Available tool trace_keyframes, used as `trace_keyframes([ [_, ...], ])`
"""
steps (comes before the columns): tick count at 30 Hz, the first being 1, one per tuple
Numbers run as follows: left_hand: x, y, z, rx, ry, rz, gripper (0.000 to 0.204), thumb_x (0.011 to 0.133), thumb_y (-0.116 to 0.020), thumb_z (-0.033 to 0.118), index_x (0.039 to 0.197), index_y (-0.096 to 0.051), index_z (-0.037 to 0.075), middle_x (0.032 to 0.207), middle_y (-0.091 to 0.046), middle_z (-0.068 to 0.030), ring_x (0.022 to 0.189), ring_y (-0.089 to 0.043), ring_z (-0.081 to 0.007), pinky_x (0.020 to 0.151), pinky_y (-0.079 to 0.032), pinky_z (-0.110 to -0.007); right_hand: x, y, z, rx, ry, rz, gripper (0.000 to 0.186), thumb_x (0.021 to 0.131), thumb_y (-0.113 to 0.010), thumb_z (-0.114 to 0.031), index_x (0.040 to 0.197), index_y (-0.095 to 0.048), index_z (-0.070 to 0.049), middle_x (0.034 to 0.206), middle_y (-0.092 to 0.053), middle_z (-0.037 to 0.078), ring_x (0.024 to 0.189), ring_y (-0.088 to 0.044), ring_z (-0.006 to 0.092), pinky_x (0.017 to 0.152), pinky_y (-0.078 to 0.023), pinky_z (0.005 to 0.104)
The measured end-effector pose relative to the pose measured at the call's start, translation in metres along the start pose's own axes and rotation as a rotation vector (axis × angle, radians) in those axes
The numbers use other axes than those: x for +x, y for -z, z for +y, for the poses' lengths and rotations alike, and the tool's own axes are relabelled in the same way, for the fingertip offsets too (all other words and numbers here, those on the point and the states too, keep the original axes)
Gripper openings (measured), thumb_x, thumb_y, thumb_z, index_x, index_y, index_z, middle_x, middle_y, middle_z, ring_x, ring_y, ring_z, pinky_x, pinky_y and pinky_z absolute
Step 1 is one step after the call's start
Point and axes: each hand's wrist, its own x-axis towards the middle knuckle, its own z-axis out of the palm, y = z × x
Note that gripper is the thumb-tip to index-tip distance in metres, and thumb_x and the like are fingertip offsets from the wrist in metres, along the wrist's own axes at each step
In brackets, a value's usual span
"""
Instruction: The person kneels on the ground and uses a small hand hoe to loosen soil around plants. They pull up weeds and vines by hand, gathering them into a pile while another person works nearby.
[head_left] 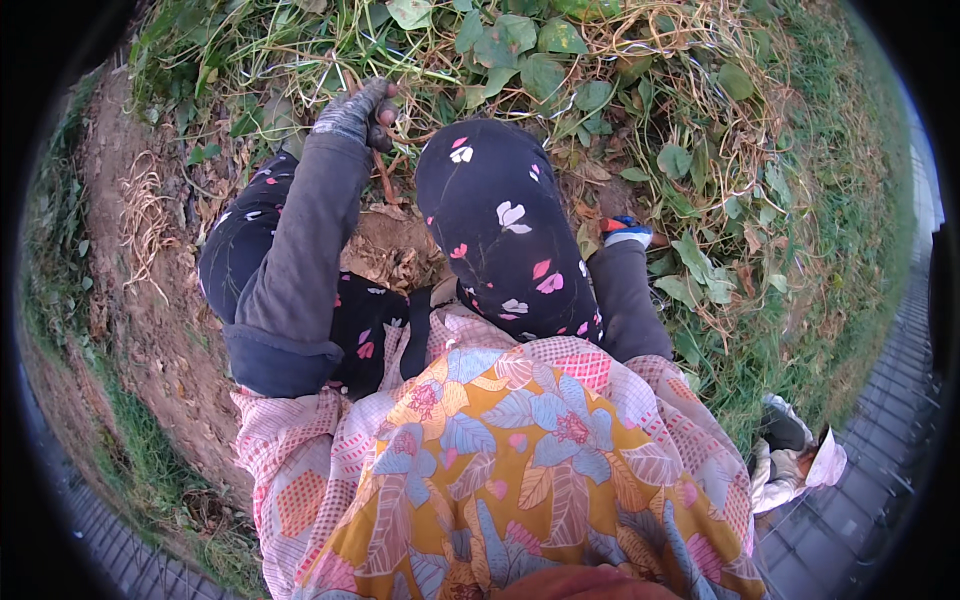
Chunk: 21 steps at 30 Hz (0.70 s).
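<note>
Well, the green vines (545, 75) lie thick in front of the knees (485, 175) and only the dirt (175, 370) on the left looks mostly bare, so much seems left to do, with vines right by the curled left hand (365, 112) and near the right hand (627, 231), though I can't tell if either hand holds any.

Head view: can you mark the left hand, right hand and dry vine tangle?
Left hand (362, 109): head view, middle of the hand.
Right hand (625, 229): head view, visible part beyond the sleeve.
Dry vine tangle (147, 217): head view, its middle strands.
</note>
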Motion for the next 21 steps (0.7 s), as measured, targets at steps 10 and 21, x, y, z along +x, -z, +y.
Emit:
trace_keyframes([
  [10, 0.009, -0.003, -0.011, 0.088, 0.030, -0.032, 0.021, 0.084, -0.054, 0.026, 0.089, -0.056, 0.006, 0.056, -0.051, 0.0001, 0.035, -0.038, -0.0083, 0.033, -0.031, -0.021, 0.028, 0.004, -0.005, -0.261, -0.118, -0.053, 0.032, 0.083, -0.040, -0.040, 0.069, -0.042, -0.012, 0.058, -0.045, 0.002, 0.051, -0.043, 0.0161, 0.049, -0.038, 0.0292],
  [21, 0.000, -0.008, -0.004, 0.066, 0.027, -0.006, 0.019, 0.084, -0.055, 0.026, 0.087, -0.057, 0.007, 0.056, -0.051, 0.0002, 0.034, -0.036, -0.0077, 0.032, -0.028, -0.022, -0.078, 0.000, -0.047, -0.030, -0.493, -0.294, 0.027, 0.087, -0.044, -0.023, 0.063, -0.038, -0.012, 0.052, -0.035, -0.003, 0.042, -0.036, 0.0079, 0.044, -0.032, 0.0202],
])
